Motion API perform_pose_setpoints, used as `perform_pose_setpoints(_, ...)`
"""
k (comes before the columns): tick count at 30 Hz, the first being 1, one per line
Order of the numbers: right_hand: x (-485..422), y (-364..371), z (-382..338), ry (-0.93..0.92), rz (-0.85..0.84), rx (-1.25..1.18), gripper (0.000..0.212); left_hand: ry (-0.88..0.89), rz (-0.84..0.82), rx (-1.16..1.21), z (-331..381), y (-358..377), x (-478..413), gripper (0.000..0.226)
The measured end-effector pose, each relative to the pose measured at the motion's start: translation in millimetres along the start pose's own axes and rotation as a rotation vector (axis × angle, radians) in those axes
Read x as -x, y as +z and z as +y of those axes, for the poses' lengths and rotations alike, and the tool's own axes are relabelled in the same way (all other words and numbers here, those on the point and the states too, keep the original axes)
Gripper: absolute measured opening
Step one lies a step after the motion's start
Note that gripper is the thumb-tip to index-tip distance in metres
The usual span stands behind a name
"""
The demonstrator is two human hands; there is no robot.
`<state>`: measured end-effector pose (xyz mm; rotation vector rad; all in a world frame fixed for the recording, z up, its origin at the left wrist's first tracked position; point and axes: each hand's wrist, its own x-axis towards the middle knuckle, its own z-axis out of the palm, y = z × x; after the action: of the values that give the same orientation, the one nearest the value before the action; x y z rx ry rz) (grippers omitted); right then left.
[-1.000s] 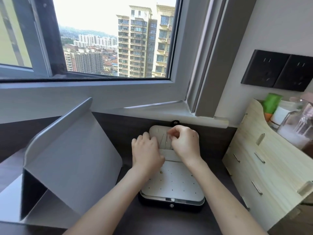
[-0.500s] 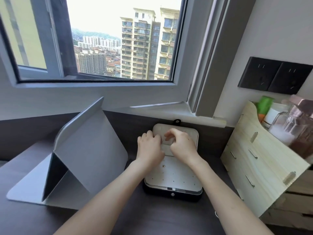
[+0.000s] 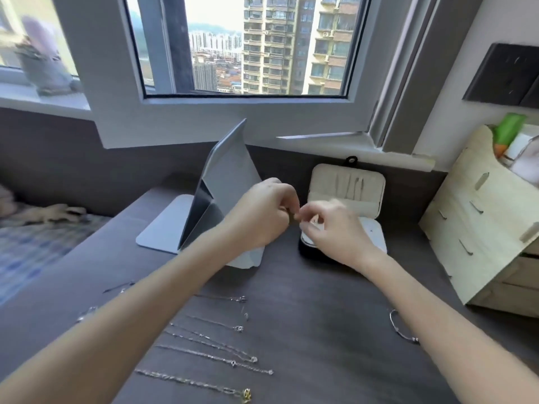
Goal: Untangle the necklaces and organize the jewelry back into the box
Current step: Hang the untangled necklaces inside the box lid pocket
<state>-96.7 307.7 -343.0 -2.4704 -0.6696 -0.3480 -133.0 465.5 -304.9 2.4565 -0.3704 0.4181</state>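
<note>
While my left hand (image 3: 262, 211) and right hand (image 3: 332, 225) meet in the air by the open box (image 3: 376, 199), I work at something too fine to see.
Both hands have fingers curled, tips nearly touching; whether a chain is pinched, I cannot tell. The necklaces (image 3: 210, 342) lie in rows on the surface (image 3: 320, 301) at 7 o'clock. I'd tease gently and keep slack. The tablet stand (image 3: 230, 173) crowds 10 o'clock and the wooden organizer (image 3: 478, 223) crowds 3 o'clock. Open room lies toward me.

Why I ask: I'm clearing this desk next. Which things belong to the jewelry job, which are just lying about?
Job: open jewelry box, row of loose chains, curved chain lying apart.
Lying about: folded tablet stand, wooden drawer organizer, green bottle.
</note>
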Motion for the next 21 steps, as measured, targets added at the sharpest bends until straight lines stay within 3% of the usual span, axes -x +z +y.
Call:
perform_pose_setpoints(3, 40, 22, -30, -0.098, -0.275, -0.028, 0.009, -0.011, -0.035, 0.013, -14, -21, 38, 0.028)
perform_pose_setpoints(5, 53, 42, -42, -0.137, -0.335, 0.023, 0.014, -0.054, -0.056, 0.005, -26, -30, 58, 0.029)
perform_pose_setpoints(9, 59, 73, -57, -0.080, -0.282, 0.076, 0.024, -0.158, -0.117, -0.039, -55, -32, 84, 0.029)
perform_pose_setpoints(15, 55, 79, -65, 0.019, -0.301, 0.033, 0.010, -0.235, -0.211, 0.020, -72, -19, 103, 0.021)
perform_pose_setpoints(18, 52, 67, -69, 0.093, -0.276, -0.167, 0.004, -0.263, -0.232, 0.145, -71, -13, 103, 0.018)
perform_pose_setpoints(21, 45, 49, -74, 0.153, -0.237, -0.365, 0.015, -0.335, -0.264, 0.440, -67, -13, 101, 0.017)
